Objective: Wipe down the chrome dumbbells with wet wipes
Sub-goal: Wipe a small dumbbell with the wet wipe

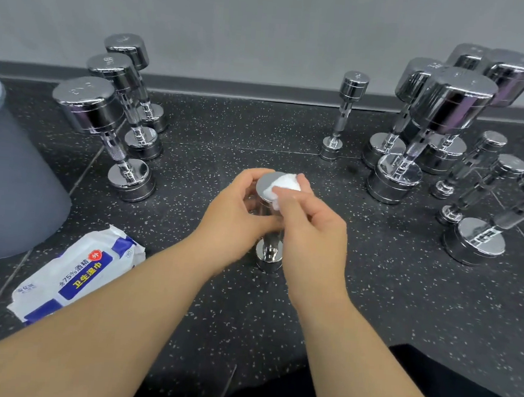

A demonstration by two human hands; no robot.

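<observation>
A small chrome dumbbell (268, 256) stands upright on the dark speckled floor in the middle of the view. My left hand (241, 209) grips its upper head and handle from the left. My right hand (312, 224) pinches a bunched white wet wipe (286, 186) and presses it on the flat top face of that dumbbell. The handle is mostly hidden behind my hands. A white and blue pack of wet wipes (76, 273) lies on the floor at the lower left.
Three upright chrome dumbbells (104, 117) stand at the left, one slim one (344, 114) at the back centre, and several more (442, 118) crowd the right side. A grey bin (11, 185) stands at far left. A grey wall runs behind.
</observation>
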